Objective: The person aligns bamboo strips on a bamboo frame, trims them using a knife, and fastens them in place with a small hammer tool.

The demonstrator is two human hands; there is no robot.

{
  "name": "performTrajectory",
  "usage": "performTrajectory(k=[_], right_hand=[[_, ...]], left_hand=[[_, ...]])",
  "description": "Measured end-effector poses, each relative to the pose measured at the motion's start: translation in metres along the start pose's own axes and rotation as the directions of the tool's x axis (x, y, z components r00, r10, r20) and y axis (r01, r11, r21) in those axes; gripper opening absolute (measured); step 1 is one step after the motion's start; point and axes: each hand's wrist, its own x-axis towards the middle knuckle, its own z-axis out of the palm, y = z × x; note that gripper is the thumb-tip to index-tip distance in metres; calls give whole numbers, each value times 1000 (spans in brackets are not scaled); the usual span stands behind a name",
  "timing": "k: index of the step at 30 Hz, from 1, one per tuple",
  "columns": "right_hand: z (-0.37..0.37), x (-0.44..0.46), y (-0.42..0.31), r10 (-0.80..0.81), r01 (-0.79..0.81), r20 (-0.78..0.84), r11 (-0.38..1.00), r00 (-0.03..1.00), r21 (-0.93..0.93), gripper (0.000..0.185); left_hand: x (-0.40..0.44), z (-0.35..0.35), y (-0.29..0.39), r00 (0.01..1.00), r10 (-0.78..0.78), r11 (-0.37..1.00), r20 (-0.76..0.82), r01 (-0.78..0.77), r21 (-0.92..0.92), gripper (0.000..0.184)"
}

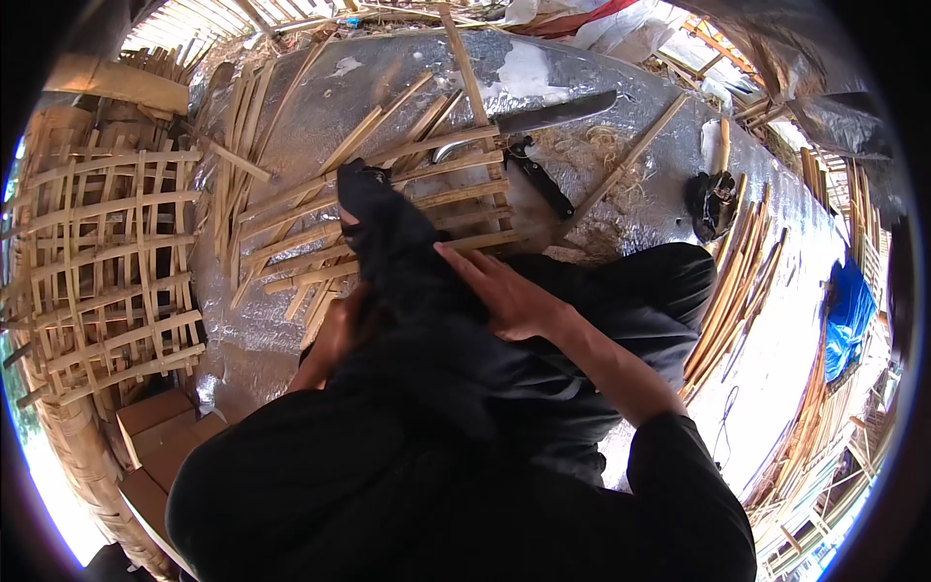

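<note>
The long, black cloth trouser leg (415, 257) points toward eleven o'clock between both hands. On its three-o'clock side, the right hand (512, 297) touches it, fingers outstretched; toward eight, the left hand's (339, 328) fingers are hidden, grip unclear.

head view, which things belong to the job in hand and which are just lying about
Probably in the job:
black cloth between left hand and right hand
slatted bamboo frame beyond it
large knife by the frame

Apparently just lying about:
blue tarp
cardboard box
bamboo strips along the right
</note>
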Motion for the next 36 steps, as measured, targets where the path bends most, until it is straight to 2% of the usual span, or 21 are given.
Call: performTrajectory(k=[1, 7, 9, 11, 13, 14, 16, 17, 18, 20, 23, 24, 25, 26, 28, 29, 31, 33, 34, 35, 36], right_hand=[[5, -5, 8, -33, 33, -67, 999, 997, 0, 102], [-19, -34, 38, 168, -221, -233, 948, 958, -227, 71], [-60, -59, 25, 316, -403, -262, 809, 912, -428, 61], [-75, -100, 45, 262, -404, -316, 715, 912, -571, 42], [-87, -125, 47, 346, -433, -276, 817, 897, -381, 28], [-95, -134, 45, 383, -447, -256, 851, 888, -276, 22], [-111, -145, 39, 362, -542, -510, 798, 780, -263, 14], [-122, -154, 43, 285, -524, -592, 805, 754, -280, 14], [-134, -163, 47, 204, -508, -666, 807, 718, -300, 14], [-159, -183, 43, 413, -669, -637, 709, 651, -223, 13], [-144, -194, 58, 345, -637, -735, 756, 584, -151, 14], [-129, -190, 50, 404, -584, -688, 811, 604, -37, 17], [-114, -173, 26, 119, -382, -661, 884, 741, -270, 19], [-102, -167, 16, 129, -360, -530, 861, 838, -359, 18], [-83, -166, 4, 177, -282, -243, 811, 954, -513, 18], [-86, -174, 9, 211, -358, -343, 815, 915, -456, 16], [-109, -203, 37, 274, -475, -503, 817, 819, -327, 14], [-152, -228, 41, 321, -581, -577, 736, 751, -346, 15], [-171, -255, 63, 373, -637, -644, 735, 668, -235, 13], [-195, -268, 65, 459, -717, -609, 638, 647, -281, 14], [-212, -289, 83, 432, -670, -523, 585, 735, -458, 31]], left_hand=[[-15, -3, -14, 998, -65, 998, 26, 65, 10, 32], [-66, -21, -56, 922, -379, 907, 83, 353, 228, 31], [-69, -37, -33, 909, -417, 863, 2, 396, 313, 32], [-58, -57, -7, 917, -390, 878, -78, 397, 267, 33], [-42, -72, 1, 954, -298, 955, -19, 298, -13, 43], [-34, -76, 19, 967, -239, 970, 90, 242, -17, 48], [-22, -76, 68, 946, -111, 990, 305, 130, -45, 59], [-25, -62, 62, 949, -46, 999, 311, 44, 12, 80], [-24, -59, 63, 947, -7, 1000, 322, 5, 8, 82], [-25, -54, 65, 940, 61, 998, 336, -63, -6, 86], [-24, -64, 66, 953, 66, 998, 296, -59, -31, 93], [-26, -64, 65, 973, 59, 998, 222, -54, -32, 84], [-30, -64, 65, 988, 49, 999, 148, -45, -30, 76], [-34, -66, 64, 996, 36, 999, 79, -34, -27, 67], [-37, -78, 53, 937, 61, 997, 343, -71, 17, 46], [-36, -81, 49, 882, 72, 995, 465, -99, 33, 36], [-42, -98, 75, 929, 106, 989, 354, -60, -138, 26], [-46, -120, 51, 907, 31, 984, 419, 45, -171, 22], [-48, -131, 39, 893, -6, 978, 450, 99, -183, 21], [-43, -143, 29, 807, -88, 972, 584, 198, -127, 21], [-38, -147, 25, 697, -162, 957, 698, 283, -60, 22]])
